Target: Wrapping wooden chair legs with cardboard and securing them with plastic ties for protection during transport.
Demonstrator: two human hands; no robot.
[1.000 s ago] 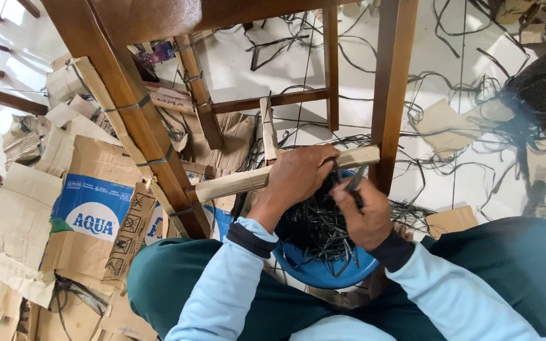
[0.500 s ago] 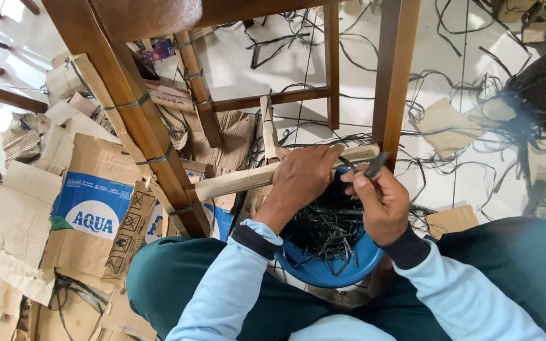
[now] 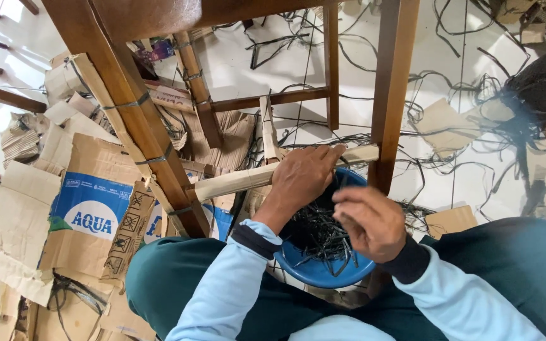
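**Hands at a cardboard-wrapped chair rung, over a bowl of black strips**

The left hand [image 3: 301, 177] lies on top of the cardboard-wrapped rung [image 3: 241, 181] of a brown wooden chair [image 3: 393, 88]. Its fingers [image 3: 333, 153] are stretched forward, close together and fairly flat, pressing on the wrapping near the chair's right-hand leg; they do not curl round anything that can be seen. The right hand [image 3: 369, 222] hangs just below and to the right, above the blue bowl [image 3: 314, 271]. Its fingers are curled in toward the palm, loosely bunched, and seen from the back; whether they pinch a strip cannot be told, since the fingertips are turned away. The two hands are near each other but apart.

The blue bowl sits between the person's knees, under both hands, and holds a heap of short black strips [image 3: 317, 233]. The rung runs at a slant from the left leg of the chair to the right one, just above the bowl's far rim.

The person sits low, in dark green trousers and a light blue long-sleeved top with dark cuffs. The floor [image 3: 248, 69] is white and littered: flattened cardboard boxes [image 3: 90, 208] pile up on the left, loose black strips trail across the middle and right, and a black plastic bag [image 3: 541, 91] sits at the right edge. Other chair legs on the left are bound in cardboard held by thin bands
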